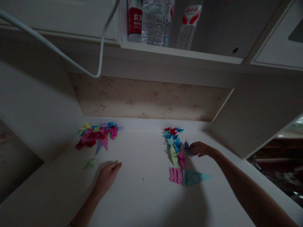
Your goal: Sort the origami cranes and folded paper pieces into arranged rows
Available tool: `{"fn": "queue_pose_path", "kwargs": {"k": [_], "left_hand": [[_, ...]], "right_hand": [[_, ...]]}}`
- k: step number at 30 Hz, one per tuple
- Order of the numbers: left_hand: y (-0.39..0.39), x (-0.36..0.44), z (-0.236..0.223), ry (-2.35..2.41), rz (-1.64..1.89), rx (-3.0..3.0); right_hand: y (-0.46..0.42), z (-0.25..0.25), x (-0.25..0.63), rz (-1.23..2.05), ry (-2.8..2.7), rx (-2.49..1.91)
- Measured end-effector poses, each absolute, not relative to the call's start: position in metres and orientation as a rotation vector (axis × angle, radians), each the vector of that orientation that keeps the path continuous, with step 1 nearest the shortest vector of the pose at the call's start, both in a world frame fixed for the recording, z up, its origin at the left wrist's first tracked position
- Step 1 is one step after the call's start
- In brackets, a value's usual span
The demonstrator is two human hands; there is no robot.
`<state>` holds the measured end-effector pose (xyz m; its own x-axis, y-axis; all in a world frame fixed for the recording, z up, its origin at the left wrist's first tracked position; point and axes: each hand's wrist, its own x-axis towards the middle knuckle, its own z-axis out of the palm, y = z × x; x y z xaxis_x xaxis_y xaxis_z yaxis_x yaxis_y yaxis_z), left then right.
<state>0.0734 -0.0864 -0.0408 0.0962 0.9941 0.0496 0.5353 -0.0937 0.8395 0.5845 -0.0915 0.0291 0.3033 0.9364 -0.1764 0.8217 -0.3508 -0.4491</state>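
Note:
My right hand (200, 148) is at the right of the table, its fingertips closed on a purple folded paper crane (187, 145). To its left lie blue, red and light green paper cranes (174, 149) in a rough column, with a magenta crane (181, 159) at the near end. My left hand (107, 176) rests on the table, fingers curled in, and nothing shows in them. A light green folded paper piece (90, 163) lies to its left. Beyond that is a heap of mixed folded paper pieces (97, 135), mostly pink, red and blue.
Pink folded strips (175, 175) and flat teal folded papers (193, 177) lie in a row nearer me. The white table (139, 151) has panels at both sides. Overhead are a shelf with several bottles (153, 23) and a hanging white cable (100, 53).

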Motion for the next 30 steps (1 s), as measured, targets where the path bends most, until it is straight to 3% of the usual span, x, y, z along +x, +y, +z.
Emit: {"fn": "queue_pose_path", "kwargs": {"k": [4, 30], "left_hand": [[-0.085, 0.073, -0.043, 1.524, 0.873, 1.736], [-0.084, 0.072, -0.048, 1.535, 0.888, 1.687]], "right_hand": [[-0.089, 0.027, 0.584, 0.765, -1.532, -2.357], [-0.068, 0.003, 0.581, 0.568, -1.555, -2.295]]}}
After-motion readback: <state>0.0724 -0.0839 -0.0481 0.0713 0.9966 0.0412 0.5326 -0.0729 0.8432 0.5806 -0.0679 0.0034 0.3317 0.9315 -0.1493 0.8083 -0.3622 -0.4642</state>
